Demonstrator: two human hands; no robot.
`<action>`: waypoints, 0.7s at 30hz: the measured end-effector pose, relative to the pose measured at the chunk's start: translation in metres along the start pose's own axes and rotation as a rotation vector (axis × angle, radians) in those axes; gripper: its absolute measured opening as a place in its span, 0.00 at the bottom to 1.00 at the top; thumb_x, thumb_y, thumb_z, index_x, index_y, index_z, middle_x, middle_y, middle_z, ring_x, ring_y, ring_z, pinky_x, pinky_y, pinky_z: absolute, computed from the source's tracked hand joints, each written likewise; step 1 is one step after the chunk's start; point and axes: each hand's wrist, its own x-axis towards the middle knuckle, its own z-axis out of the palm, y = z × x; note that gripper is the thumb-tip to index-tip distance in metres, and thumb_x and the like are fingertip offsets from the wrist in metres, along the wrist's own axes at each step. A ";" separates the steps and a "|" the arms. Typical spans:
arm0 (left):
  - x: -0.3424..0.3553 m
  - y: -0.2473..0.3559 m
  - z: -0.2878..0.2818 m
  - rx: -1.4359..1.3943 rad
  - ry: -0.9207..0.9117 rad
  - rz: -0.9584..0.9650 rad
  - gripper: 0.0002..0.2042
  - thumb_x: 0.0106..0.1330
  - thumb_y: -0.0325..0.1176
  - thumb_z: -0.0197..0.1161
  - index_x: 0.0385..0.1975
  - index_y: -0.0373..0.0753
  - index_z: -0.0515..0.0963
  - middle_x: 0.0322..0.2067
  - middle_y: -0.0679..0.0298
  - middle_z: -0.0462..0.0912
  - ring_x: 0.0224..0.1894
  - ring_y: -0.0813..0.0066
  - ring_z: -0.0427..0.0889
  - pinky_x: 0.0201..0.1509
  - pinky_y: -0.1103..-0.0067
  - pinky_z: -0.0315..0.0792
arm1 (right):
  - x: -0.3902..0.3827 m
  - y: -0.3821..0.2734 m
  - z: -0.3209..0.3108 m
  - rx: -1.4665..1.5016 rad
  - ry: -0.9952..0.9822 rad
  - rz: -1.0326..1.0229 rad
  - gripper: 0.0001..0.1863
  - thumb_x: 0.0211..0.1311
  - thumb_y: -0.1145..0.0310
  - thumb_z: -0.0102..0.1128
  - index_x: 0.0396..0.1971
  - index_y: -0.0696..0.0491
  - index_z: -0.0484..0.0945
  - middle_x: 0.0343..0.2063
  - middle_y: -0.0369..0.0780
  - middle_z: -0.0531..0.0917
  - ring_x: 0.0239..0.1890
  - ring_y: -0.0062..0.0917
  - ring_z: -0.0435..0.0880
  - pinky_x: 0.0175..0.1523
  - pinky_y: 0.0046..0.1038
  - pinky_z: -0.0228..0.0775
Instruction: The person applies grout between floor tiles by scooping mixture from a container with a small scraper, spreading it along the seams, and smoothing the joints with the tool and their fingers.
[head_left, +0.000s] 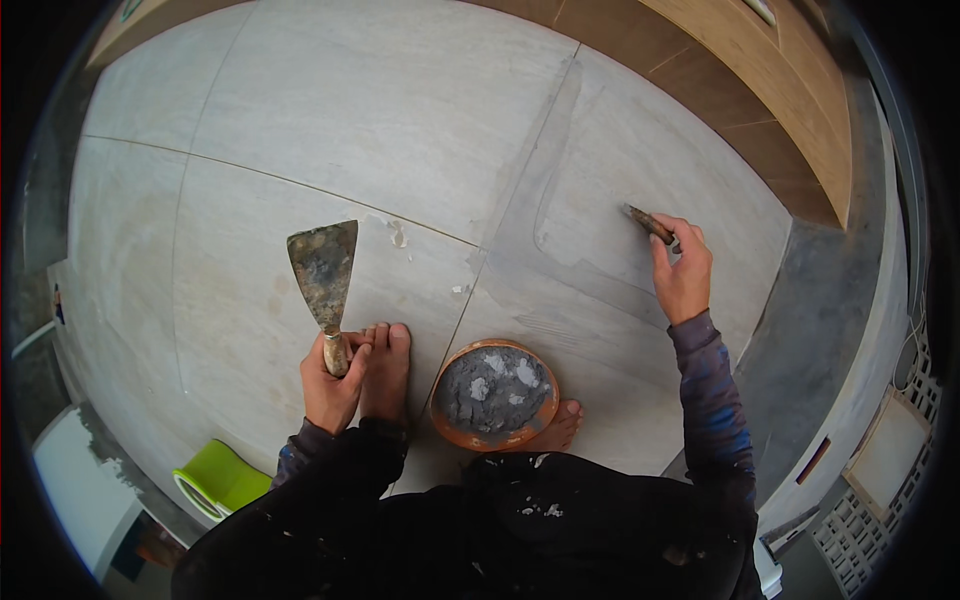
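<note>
My left hand (332,385) is closed around the wooden handle of a wide putty knife (325,268), its stained blade pointing away from me above the tiles. Out to the right, my right hand (684,268) grips a small tool with a worn brown handle (652,224); its tip is seen nearly edge-on, so its exact kind is unclear. Between my bare feet stands a round orange-brown bowl (438,415) holding grey paste (490,385) with several paler lumps. Grey smears (590,275) lie along the tile joints between the bowl and my right hand.
Large pale floor tiles (380,100) with thin dark joints spread before me. Wooden steps or cabinet base (720,90) curve along the far right. A bright green plastic object (225,475) sits at the lower left. White crumbs (398,235) lie near the putty knife.
</note>
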 end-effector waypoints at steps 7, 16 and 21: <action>0.057 -0.056 0.127 -0.043 0.001 -0.028 0.03 0.67 0.22 0.68 0.36 0.33 0.80 0.28 0.70 0.80 0.32 0.84 0.70 0.40 0.82 0.70 | 0.148 0.109 0.126 -0.054 0.202 -0.166 0.13 0.61 0.74 0.67 0.47 0.54 0.84 0.41 0.44 0.88 0.43 0.42 0.83 0.53 0.39 0.76; 0.058 0.027 0.068 0.022 0.055 -0.058 0.03 0.68 0.23 0.68 0.36 0.33 0.80 0.30 0.68 0.81 0.33 0.82 0.74 0.43 0.81 0.72 | 0.258 0.051 0.136 -0.378 0.287 -0.412 0.12 0.55 0.71 0.70 0.41 0.48 0.88 0.38 0.33 0.84 0.46 0.31 0.80 0.50 0.35 0.74; 0.046 0.074 0.008 0.018 0.092 -0.049 0.04 0.69 0.23 0.68 0.37 0.33 0.78 0.35 0.64 0.86 0.39 0.78 0.81 0.47 0.79 0.75 | 0.241 -0.016 0.084 -0.167 0.174 -0.443 0.14 0.55 0.73 0.70 0.43 0.49 0.88 0.38 0.32 0.83 0.45 0.31 0.80 0.50 0.35 0.75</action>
